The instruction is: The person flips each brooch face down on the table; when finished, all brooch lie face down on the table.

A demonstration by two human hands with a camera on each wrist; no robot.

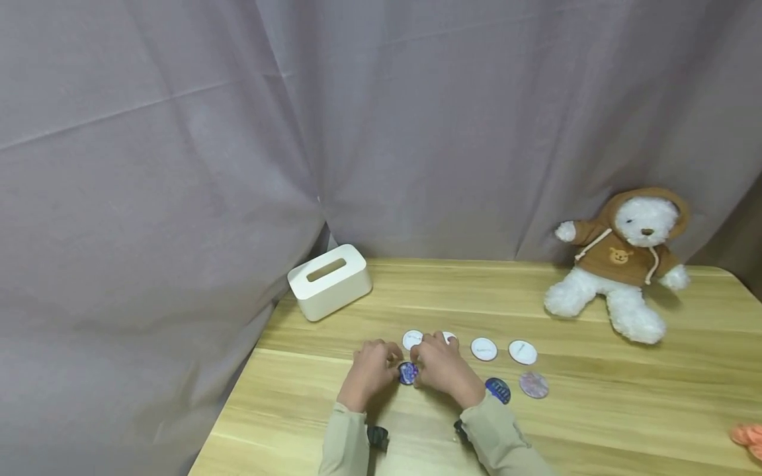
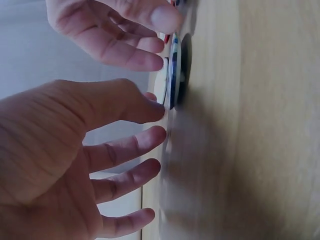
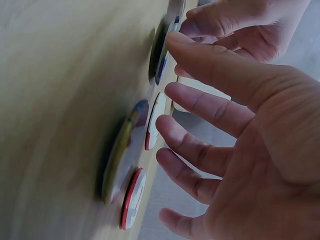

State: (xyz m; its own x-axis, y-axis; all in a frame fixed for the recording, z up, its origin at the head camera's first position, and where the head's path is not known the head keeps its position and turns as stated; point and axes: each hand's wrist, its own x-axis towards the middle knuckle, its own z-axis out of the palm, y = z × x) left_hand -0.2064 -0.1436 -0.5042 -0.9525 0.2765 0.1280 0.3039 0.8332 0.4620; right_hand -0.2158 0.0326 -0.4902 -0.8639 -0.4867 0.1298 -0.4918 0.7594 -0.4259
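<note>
A round blue-purple badge (image 1: 407, 373) lies between the two hands, close over the wooden table. At its left side is my left hand (image 1: 372, 371), the thumb tip right at the badge's edge in the left wrist view and the other fingers spread loosely. My right hand (image 1: 445, 370) comes from the other side; in the right wrist view its thumb overlaps the badge (image 3: 162, 65) and its remaining fingers are apart and gently bent. White round badges (image 1: 413, 340) sit just beyond the hands, one partly hidden by the right fingers.
To the right lie two white badges (image 1: 484, 349), a dark blue badge (image 1: 497, 391) and a pinkish badge (image 1: 534, 385). A white tissue box (image 1: 330, 283) stands at the back left. A plush bear (image 1: 625, 264) in a brown hoodie sits back right; an orange object (image 1: 747, 439) lies at the right edge.
</note>
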